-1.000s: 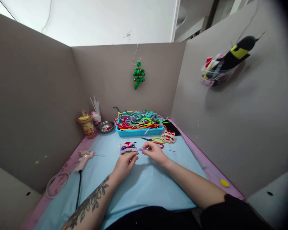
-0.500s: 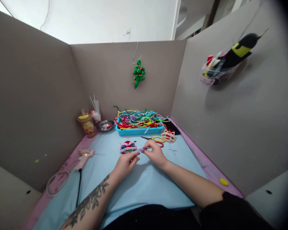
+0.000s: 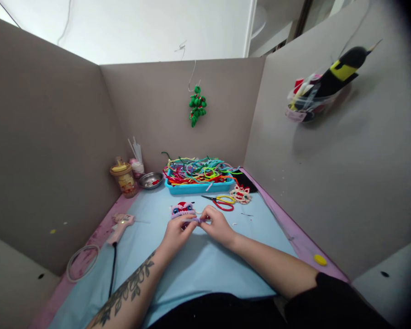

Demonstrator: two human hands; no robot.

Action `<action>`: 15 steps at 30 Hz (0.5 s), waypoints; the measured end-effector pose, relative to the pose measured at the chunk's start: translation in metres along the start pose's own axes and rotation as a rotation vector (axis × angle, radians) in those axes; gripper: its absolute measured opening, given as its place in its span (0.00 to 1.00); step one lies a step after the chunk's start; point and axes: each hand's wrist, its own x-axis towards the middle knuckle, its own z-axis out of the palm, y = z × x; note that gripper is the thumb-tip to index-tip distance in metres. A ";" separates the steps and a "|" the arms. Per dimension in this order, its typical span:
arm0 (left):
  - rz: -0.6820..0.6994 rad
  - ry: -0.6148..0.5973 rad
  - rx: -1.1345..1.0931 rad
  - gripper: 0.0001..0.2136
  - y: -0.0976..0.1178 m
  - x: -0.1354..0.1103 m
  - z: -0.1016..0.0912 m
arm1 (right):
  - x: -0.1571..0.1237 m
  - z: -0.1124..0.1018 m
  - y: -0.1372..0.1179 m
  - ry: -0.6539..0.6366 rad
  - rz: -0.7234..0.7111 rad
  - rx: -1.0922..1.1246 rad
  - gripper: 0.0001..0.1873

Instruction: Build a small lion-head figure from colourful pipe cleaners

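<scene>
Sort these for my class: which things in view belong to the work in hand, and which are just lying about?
Likely belonging:
lilac strip, being held
blue-eyed figure, just behind it
fuzzy stems
scissors
pink glue gun

Apparently just lying about:
lidded cup
yellow disc

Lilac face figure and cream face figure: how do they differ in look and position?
The lilac face figure shows bright blue eye patches; the cream face figure shows none. The lilac face figure is partly hidden by the left hand, while the cream face figure lies unobstructed beside the scissors. Both have red parts.
</scene>
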 end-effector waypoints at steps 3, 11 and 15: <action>0.007 0.017 -0.023 0.09 0.003 0.000 -0.001 | 0.002 -0.003 -0.003 -0.065 0.030 0.014 0.06; 0.091 -0.048 -0.061 0.09 -0.001 0.002 -0.002 | 0.014 -0.024 0.004 -0.439 0.016 0.153 0.14; 0.145 -0.140 -0.058 0.09 0.000 0.002 -0.002 | 0.014 -0.028 0.004 -0.565 0.043 0.168 0.16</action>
